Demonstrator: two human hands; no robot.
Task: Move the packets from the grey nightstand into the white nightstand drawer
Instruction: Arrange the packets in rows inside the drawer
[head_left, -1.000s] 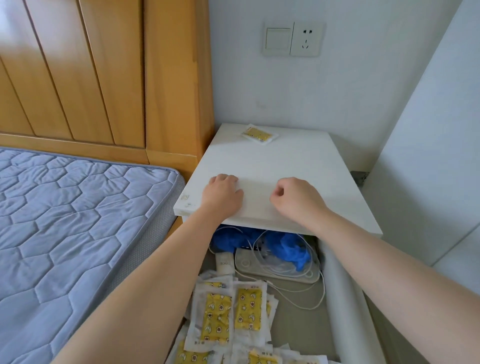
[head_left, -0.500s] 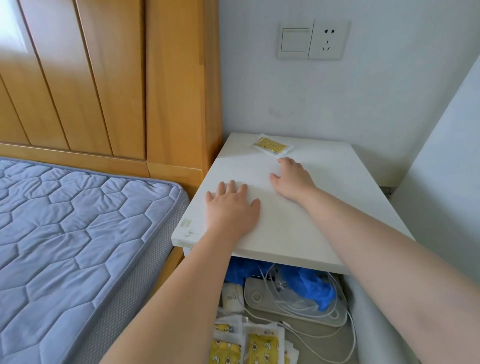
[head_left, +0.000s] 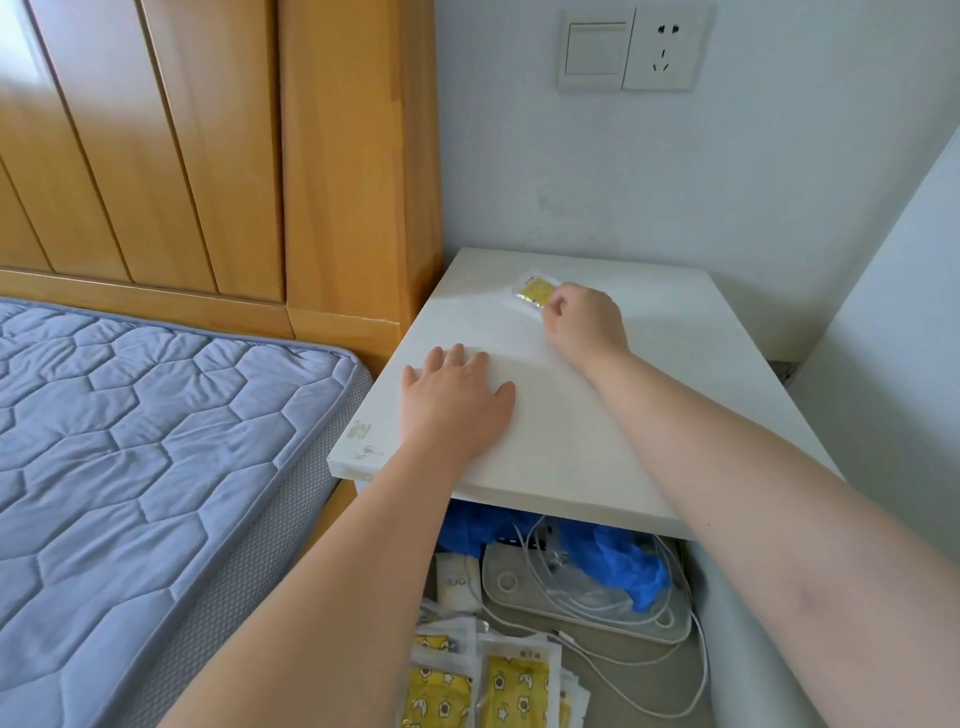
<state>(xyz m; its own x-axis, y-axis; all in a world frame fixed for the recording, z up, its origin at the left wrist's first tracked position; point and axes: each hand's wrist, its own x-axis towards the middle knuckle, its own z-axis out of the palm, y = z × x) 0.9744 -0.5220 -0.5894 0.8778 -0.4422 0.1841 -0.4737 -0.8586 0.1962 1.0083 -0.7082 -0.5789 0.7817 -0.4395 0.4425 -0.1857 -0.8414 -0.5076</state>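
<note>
A white nightstand (head_left: 675, 364) stands in the corner by the bed. One small yellow packet (head_left: 535, 290) lies on its top near the back. My right hand (head_left: 584, 322) is at that packet, with curled fingers pinching its near edge. My left hand (head_left: 457, 400) rests flat on the top near the front left corner, fingers straight. Below the top, the open drawer (head_left: 634, 675) holds several yellow-and-white packets (head_left: 483, 680) at its front.
The drawer also holds a blue cloth (head_left: 618, 561), a white device (head_left: 582, 597) with tangled white cables and a small white box (head_left: 456, 582). A blue quilted mattress (head_left: 145, 467) and wooden headboard (head_left: 260, 156) are left. A wall switch and socket (head_left: 631, 49) are above.
My right hand has reached back across the nightstand top and taken hold of the single packet. My left hand has gone from the front edge to lying flat on the top. The view tilted up.
</note>
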